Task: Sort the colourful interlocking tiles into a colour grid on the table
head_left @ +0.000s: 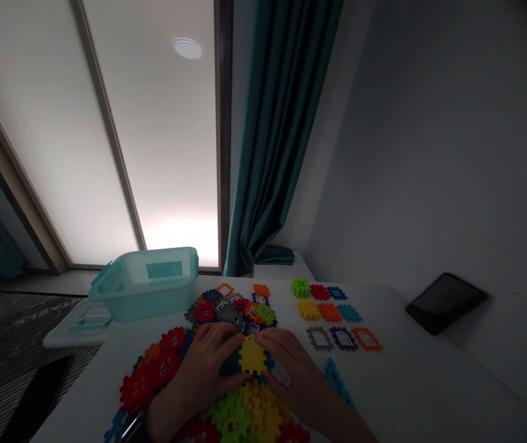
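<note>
Between my two hands is a small block of joined interlocking puzzle tiles, with a yellow tile (253, 357) on the side facing me and dark blue-teal tiles at its sides. My left hand (205, 357) grips it from the left, thumb below and fingers curled over the top. From the right, my right hand (293, 366) holds the same block, fingers at its upper edge and thumb lower down. Directly below lie loose yellow tiles (261, 409) and green tiles (230, 418). Red tiles (146, 378) are heaped beside my left forearm. My fingers hide parts of the block.
Behind my hands lies a mixed tile pile (230, 311). Tiles in rows, among them a grey window tile (319, 338), are at the right. A blue tile (337, 381) is near my right wrist. A teal bin (152, 298) and its lid (76, 329) stand left; a black tablet (446, 303) is far right.
</note>
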### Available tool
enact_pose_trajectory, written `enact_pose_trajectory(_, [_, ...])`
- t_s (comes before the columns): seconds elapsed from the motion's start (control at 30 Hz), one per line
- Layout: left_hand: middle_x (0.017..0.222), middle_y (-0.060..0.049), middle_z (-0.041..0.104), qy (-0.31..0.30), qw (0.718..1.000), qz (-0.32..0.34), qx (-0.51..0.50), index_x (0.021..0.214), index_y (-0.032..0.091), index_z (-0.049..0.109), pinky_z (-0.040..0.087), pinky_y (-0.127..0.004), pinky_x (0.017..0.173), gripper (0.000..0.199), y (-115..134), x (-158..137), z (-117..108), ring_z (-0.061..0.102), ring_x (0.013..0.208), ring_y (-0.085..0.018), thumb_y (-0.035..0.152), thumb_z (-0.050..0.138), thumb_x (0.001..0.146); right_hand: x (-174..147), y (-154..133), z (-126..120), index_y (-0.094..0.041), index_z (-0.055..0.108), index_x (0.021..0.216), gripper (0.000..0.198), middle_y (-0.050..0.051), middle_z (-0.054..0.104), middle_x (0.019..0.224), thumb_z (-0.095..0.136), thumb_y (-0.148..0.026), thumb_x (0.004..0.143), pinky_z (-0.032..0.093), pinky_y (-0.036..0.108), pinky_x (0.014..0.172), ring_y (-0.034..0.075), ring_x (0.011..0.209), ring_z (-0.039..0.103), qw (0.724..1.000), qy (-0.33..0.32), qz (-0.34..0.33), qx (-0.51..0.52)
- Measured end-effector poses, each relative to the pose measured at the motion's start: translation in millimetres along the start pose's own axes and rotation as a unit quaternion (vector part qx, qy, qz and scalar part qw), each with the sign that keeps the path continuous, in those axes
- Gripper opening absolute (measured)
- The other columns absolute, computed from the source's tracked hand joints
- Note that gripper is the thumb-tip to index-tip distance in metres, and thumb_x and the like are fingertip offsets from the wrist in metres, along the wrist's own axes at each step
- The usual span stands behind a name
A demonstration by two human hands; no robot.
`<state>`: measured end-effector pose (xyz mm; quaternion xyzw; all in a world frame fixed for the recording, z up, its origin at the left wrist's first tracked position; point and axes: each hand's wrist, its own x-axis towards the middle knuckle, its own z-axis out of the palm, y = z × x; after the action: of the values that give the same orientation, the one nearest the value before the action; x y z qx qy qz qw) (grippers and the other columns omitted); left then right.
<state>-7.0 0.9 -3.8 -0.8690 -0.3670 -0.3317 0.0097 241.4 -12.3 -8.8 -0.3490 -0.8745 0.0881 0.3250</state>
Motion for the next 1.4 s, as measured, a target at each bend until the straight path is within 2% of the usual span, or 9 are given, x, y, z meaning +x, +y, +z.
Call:
enact_pose_trajectory(0.1, [0.113, -0.010, 0.066, 0.007, 1.000, -0.003, 0.001, 0.126, 0.022, 0.060, 0.053, -0.046, 0.092, 0.050, -0.6, 0.4, 0.1, 0.063, 0.102, -0.030, 0.035, 0.081, 0.082, 2.0, -1.6, -1.0, -0.026, 0.047, 0.142, 0.052, 0.009, 0.063, 0.136, 0.055, -0.012, 0.093, 0.050, 0.046, 0.111, 0.025, 0.130, 0.055, 1.000, 0.013, 0.002, 0.010])
enact_pose_trajectory(0.33, [0.112, -0.008, 0.067, 0.002, 1.000, -0.017, -0.013, 0.115, 0.022, 0.061, 0.052, -0.043, 0.090, 0.040, 3.0, 2.8, -1.6, 0.063, 0.102, -0.029, 0.017, 0.077, 0.078, 4.0, -4.3, 2.1, -0.025, 0.052, 0.134, 0.046, 0.010, 0.065, 0.126, 0.057, -0.013, 0.090, 0.054, 0.044, 0.103, 0.026, 0.119, 0.060, 0.998, 0.066, 0.010, 0.015])
enact_pose_trajectory(0.6, [0.110, -0.008, 0.068, 0.029, 0.999, -0.007, -0.015, 0.117, 0.022, 0.062, 0.053, -0.040, 0.085, 0.039, 0.8, 0.7, 1.3, 0.065, 0.099, -0.027, 0.010, 0.068, 0.081, 1.6, -0.3, 11.0, -0.023, 0.053, 0.132, 0.039, 0.011, 0.066, 0.122, 0.060, -0.016, 0.094, 0.056, 0.044, 0.096, 0.027, 0.113, 0.061, 0.997, 0.078, -0.018, -0.006])
enact_pose_trajectory(0.73, [0.102, -0.006, 0.068, 0.043, 0.999, -0.011, -0.009, 0.109, 0.022, 0.064, 0.053, -0.036, 0.080, 0.027, -2.6, 2.0, 3.2, 0.066, 0.093, -0.025, 0.008, 0.065, 0.085, 4.0, 1.8, 12.6, -0.022, 0.058, 0.117, 0.022, 0.009, 0.069, 0.105, 0.052, -0.010, 0.099, 0.056, 0.042, 0.090, 0.025, 0.101, 0.064, 0.992, 0.109, -0.059, -0.035])
enact_pose_trajectory(0.93, [0.098, -0.005, 0.067, 0.044, 0.999, -0.013, 0.007, 0.100, 0.021, 0.067, 0.052, -0.036, 0.077, 0.012, -9.0, 2.3, 2.4, 0.065, 0.088, -0.024, 0.013, 0.061, 0.093, 6.7, -0.4, 12.4, -0.021, 0.059, 0.107, 0.015, 0.006, 0.069, 0.096, 0.053, -0.009, 0.100, 0.055, 0.040, 0.088, 0.022, 0.093, 0.063, 0.990, 0.111, -0.076, -0.038])
enact_pose_trajectory(1.1, [0.095, -0.006, 0.066, 0.056, 0.998, 0.000, 0.013, 0.097, 0.022, 0.069, 0.050, -0.034, 0.075, 0.013, -13.4, 3.5, 0.2, 0.063, 0.085, -0.023, 0.018, 0.057, 0.099, 6.6, -0.7, 12.4, -0.022, 0.059, 0.104, 0.016, 0.006, 0.068, 0.096, 0.054, -0.007, 0.099, 0.055, 0.039, 0.087, 0.022, 0.092, 0.064, 0.990, 0.110, -0.080, -0.037])
enact_pose_trajectory(1.27, [0.094, -0.006, 0.065, 0.057, 0.998, 0.016, 0.019, 0.099, 0.021, 0.071, 0.048, -0.033, 0.074, 0.018, -14.4, 3.4, -1.4, 0.061, 0.086, -0.023, 0.021, 0.054, 0.103, 5.3, -2.3, 10.7, -0.022, 0.059, 0.108, 0.016, 0.011, 0.067, 0.111, 0.053, -0.010, 0.099, 0.058, 0.038, 0.086, 0.025, 0.104, 0.066, 0.991, 0.107, -0.061, -0.059])
enact_pose_trajectory(1.4, [0.094, -0.007, 0.065, 0.056, 0.998, 0.021, 0.016, 0.099, 0.021, 0.072, 0.047, -0.033, 0.075, 0.020, -14.4, 3.1, -2.0, 0.060, 0.086, -0.023, 0.021, 0.052, 0.104, 4.3, -3.1, 10.3, -0.022, 0.059, 0.109, 0.015, 0.011, 0.068, 0.113, 0.052, -0.011, 0.100, 0.058, 0.039, 0.087, 0.025, 0.106, 0.067, 0.991, 0.099, -0.067, -0.056])
